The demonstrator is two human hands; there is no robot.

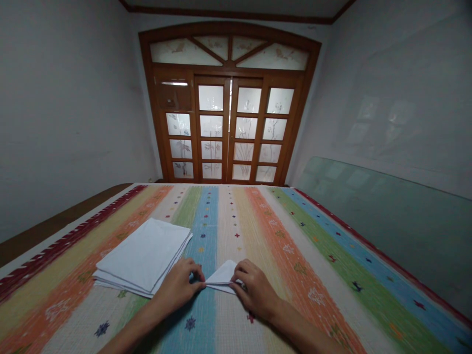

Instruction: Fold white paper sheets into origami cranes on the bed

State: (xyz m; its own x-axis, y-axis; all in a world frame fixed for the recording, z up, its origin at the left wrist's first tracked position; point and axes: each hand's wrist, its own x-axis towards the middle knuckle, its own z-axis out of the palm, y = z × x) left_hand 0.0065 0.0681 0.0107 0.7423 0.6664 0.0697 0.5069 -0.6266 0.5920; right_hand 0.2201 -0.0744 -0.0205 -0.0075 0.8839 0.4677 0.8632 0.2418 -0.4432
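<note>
A small folded white sheet [224, 274] lies between my two hands, its pointed top facing away from me. My left hand [184, 280] pinches its left corner between thumb and fingertips. On the other side, my right hand [254, 287] has its fingers closed on the right part of the sheet, covering that edge. Left of my left hand is a stack of white sheets [147, 253], slightly fanned at its lower edges.
A striped, patterned cloth [295, 265] covers the table. A pale green glass panel [387, 216] stands along the right side. Beyond the table's far edge are wooden doors with glass panes [228, 128], between grey walls.
</note>
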